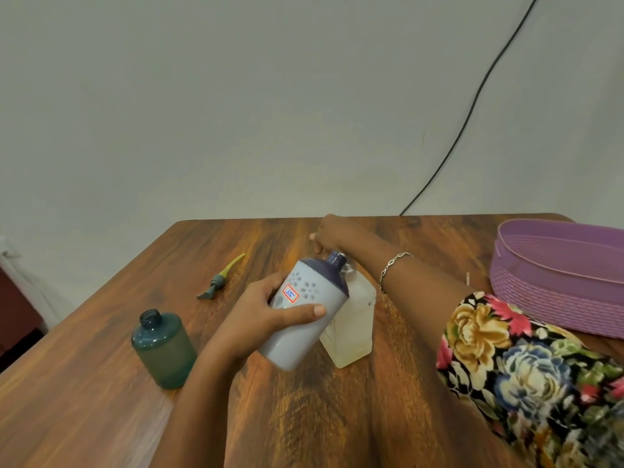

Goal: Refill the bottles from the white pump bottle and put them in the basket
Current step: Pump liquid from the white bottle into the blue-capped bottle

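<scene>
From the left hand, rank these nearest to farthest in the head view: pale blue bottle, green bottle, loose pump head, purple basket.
1. pale blue bottle, gripped in the left hand.
2. loose pump head, lying farther back on the left, and green bottle, standing near left: too close to call.
3. purple basket, far right.

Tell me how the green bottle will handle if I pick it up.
The green bottle looks squat and wide-based, so it probably won't tip easily. Its neck is open, so anything inside could spill if tilted. The smooth plastic looks rigid, possibly a bit slippery.
</scene>
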